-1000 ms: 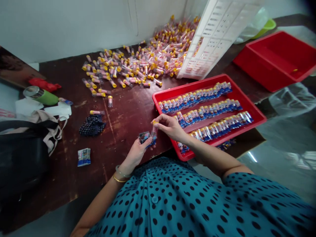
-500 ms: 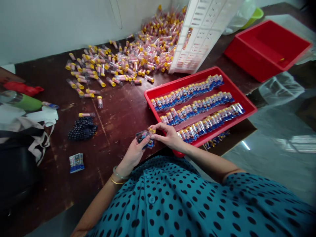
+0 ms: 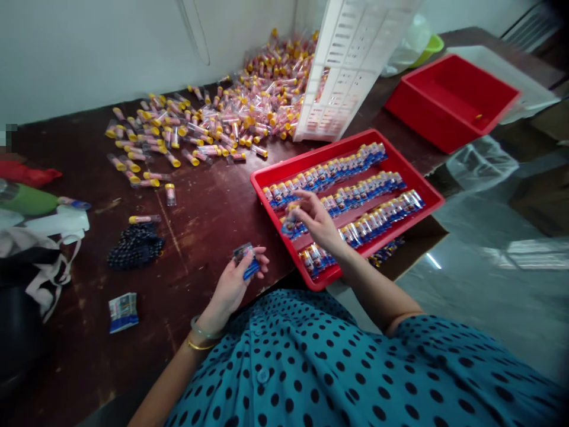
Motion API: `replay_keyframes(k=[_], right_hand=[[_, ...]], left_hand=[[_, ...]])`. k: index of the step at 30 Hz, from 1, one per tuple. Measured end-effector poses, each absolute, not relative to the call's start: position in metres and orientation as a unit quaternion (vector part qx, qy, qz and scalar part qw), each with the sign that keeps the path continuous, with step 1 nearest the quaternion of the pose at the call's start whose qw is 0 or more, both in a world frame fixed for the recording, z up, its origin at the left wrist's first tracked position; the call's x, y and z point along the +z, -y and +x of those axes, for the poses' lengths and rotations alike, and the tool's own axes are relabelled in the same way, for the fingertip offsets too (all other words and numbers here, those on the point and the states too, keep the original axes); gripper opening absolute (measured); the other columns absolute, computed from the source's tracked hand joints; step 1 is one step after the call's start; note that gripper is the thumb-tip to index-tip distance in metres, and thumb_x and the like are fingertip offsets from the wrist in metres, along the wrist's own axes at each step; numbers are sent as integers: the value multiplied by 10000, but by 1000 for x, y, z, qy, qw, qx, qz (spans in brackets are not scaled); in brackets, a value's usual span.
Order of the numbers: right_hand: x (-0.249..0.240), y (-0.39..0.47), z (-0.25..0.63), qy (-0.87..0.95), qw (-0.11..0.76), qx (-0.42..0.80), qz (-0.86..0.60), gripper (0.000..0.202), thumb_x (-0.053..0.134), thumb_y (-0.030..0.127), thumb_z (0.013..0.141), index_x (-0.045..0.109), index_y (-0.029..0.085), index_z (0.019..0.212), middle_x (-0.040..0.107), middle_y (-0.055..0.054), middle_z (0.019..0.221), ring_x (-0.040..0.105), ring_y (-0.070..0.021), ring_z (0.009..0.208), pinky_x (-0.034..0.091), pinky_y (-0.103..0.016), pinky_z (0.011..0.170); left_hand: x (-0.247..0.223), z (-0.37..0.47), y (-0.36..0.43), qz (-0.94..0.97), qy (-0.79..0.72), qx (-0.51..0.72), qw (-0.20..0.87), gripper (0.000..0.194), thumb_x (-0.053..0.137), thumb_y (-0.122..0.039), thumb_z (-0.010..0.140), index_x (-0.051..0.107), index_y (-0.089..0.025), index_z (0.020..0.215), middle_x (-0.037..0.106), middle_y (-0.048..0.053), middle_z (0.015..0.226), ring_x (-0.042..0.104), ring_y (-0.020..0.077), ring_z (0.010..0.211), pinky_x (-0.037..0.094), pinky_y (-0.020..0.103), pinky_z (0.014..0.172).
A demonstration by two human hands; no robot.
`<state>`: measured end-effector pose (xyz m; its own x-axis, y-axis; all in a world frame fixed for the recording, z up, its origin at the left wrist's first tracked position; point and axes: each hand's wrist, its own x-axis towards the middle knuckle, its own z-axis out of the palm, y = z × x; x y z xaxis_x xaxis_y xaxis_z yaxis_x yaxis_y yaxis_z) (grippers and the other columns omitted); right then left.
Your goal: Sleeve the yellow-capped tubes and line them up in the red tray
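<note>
Inside tray's edge (image 3: 295,252): right hand (image 3: 319,224).

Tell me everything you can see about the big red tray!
The red tray is shallow and rectangular, with rounded corners and low walls, and looks like smooth plastic. It lies open side up on the dark table, its near side jutting past the edge. Inside are three long rows of shiny yellow-and-blue packets, with bare floor showing between rows. The right hand is over its left part, holding something small; whether it touches the tray is unclear.
</note>
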<state>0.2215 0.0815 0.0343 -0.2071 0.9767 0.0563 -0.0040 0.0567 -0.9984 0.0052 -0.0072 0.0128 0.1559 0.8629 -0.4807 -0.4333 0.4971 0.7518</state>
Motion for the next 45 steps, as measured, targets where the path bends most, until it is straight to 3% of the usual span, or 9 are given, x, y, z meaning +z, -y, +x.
replay_keyframes(k=[6, 11, 17, 21, 25, 29, 35, 39, 45], right_hand=[[24, -115, 255, 721, 266, 349, -536, 465, 613, 266, 891, 514, 152, 1331, 650, -48, 940, 580, -154, 710, 471, -312, 732], [31, -126, 232, 785, 259, 238, -510, 262, 607, 239, 906, 648, 148, 1148, 643, -112, 1060, 603, -186, 798, 464, -331, 799], [28, -180, 105, 880, 212, 274, -325, 188, 591, 218, 927, 677, 149, 1079, 696, -86, 1018, 619, -175, 860, 435, -280, 790], [10, -211, -9, 929, 114, 232, -265, 245, 475, 109, 955, 664, 141, 1107, 647, -134, 1233, 570, -220, 1083, 414, -313, 895], [6, -229, -64, 931, 110, 213, -276, 286, 461, 40, 925, 623, 133, 1142, 451, -169, 1494, 407, -296, 1300, 354, -412, 989], [3, -230, -56, 925, 84, 239, -283, 188, 600, 122, 884, 612, 92, 1070, 629, -193, 1247, 546, -262, 1114, 398, -335, 896], [6, -185, 30, 884, 92, 400, -223, 236, 635, 289, 883, 655, 123, 1049, 682, -28, 910, 604, -138, 793, 435, -221, 717], [20, -136, 86, 843, 166, 474, -194, 148, 554, 118, 856, 694, 141, 897, 638, -35, 917, 608, -144, 892, 463, -264, 872], [28, -92, 108, 848, 232, 424, -218, 117, 630, 270, 891, 661, 157, 896, 550, -80, 1048, 581, -173, 954, 487, -302, 893]], left_hand=[[11, -9, 6, 213, -482, 446, 724, 344, 771, -425, 771, 706, -124, 925, 684, 50, 742, 654, 169, 687, 513, 238, 551], [8, -20, 13, 174, -491, 465, 716, 383, 793, -428, 752, 711, -123, 969, 716, 64, 825, 689, 181, 762, 560, 257, 629], [2, -42, 25, 155, -544, 505, 652, 354, 876, -334, 648, 709, -139, 892, 717, 29, 769, 694, 160, 712, 504, 200, 526], [11, -57, 31, 104, -545, 572, 604, 386, 867, -307, 665, 710, -178, 994, 723, 2, 814, 699, 135, 758, 560, 231, 672], [18, -76, 44, 99, -552, 588, 583, 343, 849, -394, 685, 708, -159, 891, 703, 4, 748, 701, 148, 724, 545, 217, 588], [12, -98, 58, 112, -579, 596, 545, 369, 879, -354, 647, 713, -152, 908, 751, 28, 815, 725, 171, 764, 577, 251, 643], [-3, -102, 48, 106, -570, 601, 550, 388, 886, -385, 616, 715, -127, 849, 760, 45, 791, 735, 189, 740, 593, 302, 678], [-2, -77, 28, 126, -571, 606, 539, 380, 911, -339, 560, 703, -132, 801, 731, 16, 715, 720, 173, 678, 567, 263, 613], [6, -39, 14, 159, -530, 590, 588, 381, 894, -328, 580, 708, -150, 861, 734, 8, 783, 688, 159, 643, 582, 301, 607]])
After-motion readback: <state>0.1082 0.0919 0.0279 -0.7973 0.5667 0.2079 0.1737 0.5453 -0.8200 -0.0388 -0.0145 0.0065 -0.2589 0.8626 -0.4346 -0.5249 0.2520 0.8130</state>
